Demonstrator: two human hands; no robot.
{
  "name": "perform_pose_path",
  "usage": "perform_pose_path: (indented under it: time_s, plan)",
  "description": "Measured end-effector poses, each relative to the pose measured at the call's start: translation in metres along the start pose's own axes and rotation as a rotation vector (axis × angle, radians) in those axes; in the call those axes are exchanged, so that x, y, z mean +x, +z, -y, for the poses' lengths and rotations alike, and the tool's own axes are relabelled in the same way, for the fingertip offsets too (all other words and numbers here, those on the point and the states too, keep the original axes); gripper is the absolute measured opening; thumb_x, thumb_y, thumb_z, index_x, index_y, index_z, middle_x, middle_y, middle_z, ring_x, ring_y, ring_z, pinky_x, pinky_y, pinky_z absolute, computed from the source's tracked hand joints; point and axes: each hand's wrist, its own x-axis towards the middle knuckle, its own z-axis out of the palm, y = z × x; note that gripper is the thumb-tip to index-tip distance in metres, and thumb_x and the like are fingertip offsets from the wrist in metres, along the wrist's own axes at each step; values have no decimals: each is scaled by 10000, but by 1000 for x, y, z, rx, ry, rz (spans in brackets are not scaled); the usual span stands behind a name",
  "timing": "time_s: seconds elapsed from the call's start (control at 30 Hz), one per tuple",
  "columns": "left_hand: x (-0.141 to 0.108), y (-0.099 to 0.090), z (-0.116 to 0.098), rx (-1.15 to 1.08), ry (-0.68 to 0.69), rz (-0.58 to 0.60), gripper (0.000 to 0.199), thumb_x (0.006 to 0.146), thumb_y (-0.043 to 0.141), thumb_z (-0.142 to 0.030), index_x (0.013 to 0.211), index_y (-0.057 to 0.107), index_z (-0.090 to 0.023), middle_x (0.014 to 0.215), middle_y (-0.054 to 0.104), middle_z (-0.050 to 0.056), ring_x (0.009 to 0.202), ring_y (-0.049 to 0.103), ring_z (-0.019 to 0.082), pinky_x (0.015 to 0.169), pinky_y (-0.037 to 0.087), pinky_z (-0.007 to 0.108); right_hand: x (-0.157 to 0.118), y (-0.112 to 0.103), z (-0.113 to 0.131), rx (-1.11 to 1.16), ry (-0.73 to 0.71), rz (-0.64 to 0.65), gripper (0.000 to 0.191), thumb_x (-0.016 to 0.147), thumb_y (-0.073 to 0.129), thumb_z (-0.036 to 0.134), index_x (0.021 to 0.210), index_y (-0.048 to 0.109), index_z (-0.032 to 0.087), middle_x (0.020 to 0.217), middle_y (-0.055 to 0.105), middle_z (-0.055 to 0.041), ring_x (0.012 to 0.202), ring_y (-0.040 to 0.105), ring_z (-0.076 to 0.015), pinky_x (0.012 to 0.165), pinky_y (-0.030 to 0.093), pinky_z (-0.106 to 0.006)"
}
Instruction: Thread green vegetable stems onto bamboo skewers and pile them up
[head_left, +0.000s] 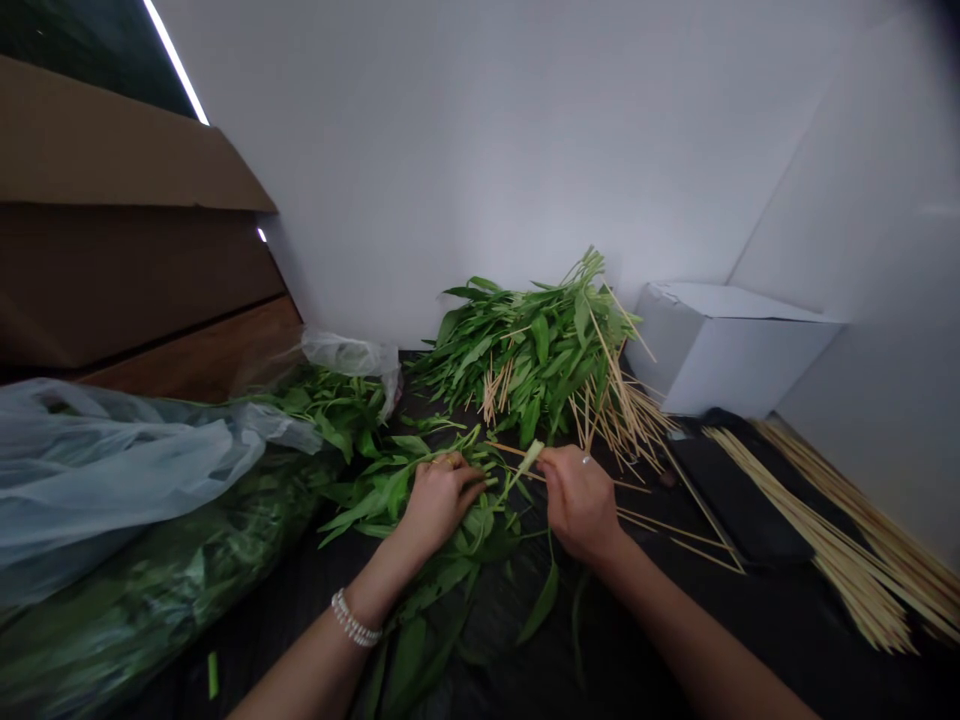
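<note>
My right hand point(581, 505) is closed around a leafy green stalk, whose thick pale end point(531, 457) sticks out past the thumb. Just left of it, my left hand point(448, 495) has its fingers pinched at the cut ends of leafy green stems point(386, 487) lying on the dark surface. Its fingertips are partly hidden among the stems. Thin wooden skewers point(637, 515) lie beside and behind my right hand. Loose long leaves point(541, 605) hang below both hands.
At the wall, a heap of greens point(517, 350) has skewers poking out of it. To the left lie plastic bags point(150, 470) of greens below a cardboard box point(135, 260). A white box point(720, 345), a black flat object point(739, 505) and bundles of skewers point(832, 560) are on the right.
</note>
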Motion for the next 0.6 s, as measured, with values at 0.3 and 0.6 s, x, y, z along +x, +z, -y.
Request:
perform_pose_path:
  time_s: [0.3,0.6]
  plan:
    - [6,-18,-2,-727,-159,-266,155,781,700,-299,906,742,-219,905,731,53,866,641,215,852,459,315,-4,5,-2,-26,-3,74,247,948,376,156,1045,602,150,825,650,-68,763,609,-171,682,454,-283]
    - [7,-29,1,-1059,-303,-308,237,687,791,-298,890,746,-186,940,714,48,859,617,177,837,462,269,-8,8,-2,-53,-42,167,261,947,405,146,1097,619,133,847,665,-74,786,625,-156,702,464,-254]
